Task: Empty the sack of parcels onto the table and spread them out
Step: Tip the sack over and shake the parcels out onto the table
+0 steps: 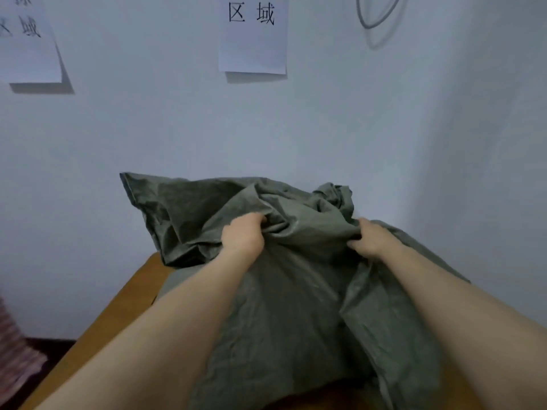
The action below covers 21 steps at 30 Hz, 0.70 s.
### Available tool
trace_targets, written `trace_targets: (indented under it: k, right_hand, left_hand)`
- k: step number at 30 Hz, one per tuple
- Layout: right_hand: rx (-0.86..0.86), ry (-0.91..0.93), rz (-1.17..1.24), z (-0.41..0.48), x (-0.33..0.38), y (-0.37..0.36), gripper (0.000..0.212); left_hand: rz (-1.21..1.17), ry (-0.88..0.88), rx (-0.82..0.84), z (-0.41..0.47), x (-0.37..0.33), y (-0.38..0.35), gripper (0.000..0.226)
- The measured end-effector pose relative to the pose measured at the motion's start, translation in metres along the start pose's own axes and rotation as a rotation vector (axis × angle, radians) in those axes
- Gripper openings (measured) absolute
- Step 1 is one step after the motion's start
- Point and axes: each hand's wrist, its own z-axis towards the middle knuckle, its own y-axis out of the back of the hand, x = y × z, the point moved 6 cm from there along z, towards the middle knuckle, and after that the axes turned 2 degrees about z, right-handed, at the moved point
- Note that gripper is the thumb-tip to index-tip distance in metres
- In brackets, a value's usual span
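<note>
A crumpled grey-green woven sack (299,291) is lifted above the wooden table (118,309), its far corner sticking up against the wall. My left hand (243,235) grips a bunch of the sack's fabric at the upper middle. My right hand (370,238) grips another fold to the right. The sack drapes down between my forearms. No parcels show; whatever is under or inside the sack is hidden.
A pale wall (296,128) stands right behind the table, with two paper signs (253,34) taped on it and a grey cable loop (377,13) at the top right. Striped pink cloth (14,344) lies at the left edge, over dark floor.
</note>
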Motion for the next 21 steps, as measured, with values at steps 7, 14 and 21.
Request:
trace_targets:
  k: [7, 14, 21]
  right_hand:
    - [0.19, 0.197, -0.008, -0.022, 0.043, -0.039, 0.126]
    - [-0.03, 0.203, -0.102, -0.007, 0.063, -0.057, 0.021]
    - [0.216, 0.164, 0.111, -0.008, 0.095, -0.087, 0.085]
  left_hand:
    - [-0.1, 0.029, 0.102, -0.015, 0.008, -0.018, 0.057]
    - [0.1, 0.144, 0.487, -0.034, 0.079, -0.021, 0.132]
    - [-0.074, 0.655, 0.535, -0.089, 0.169, -0.027, 0.13]
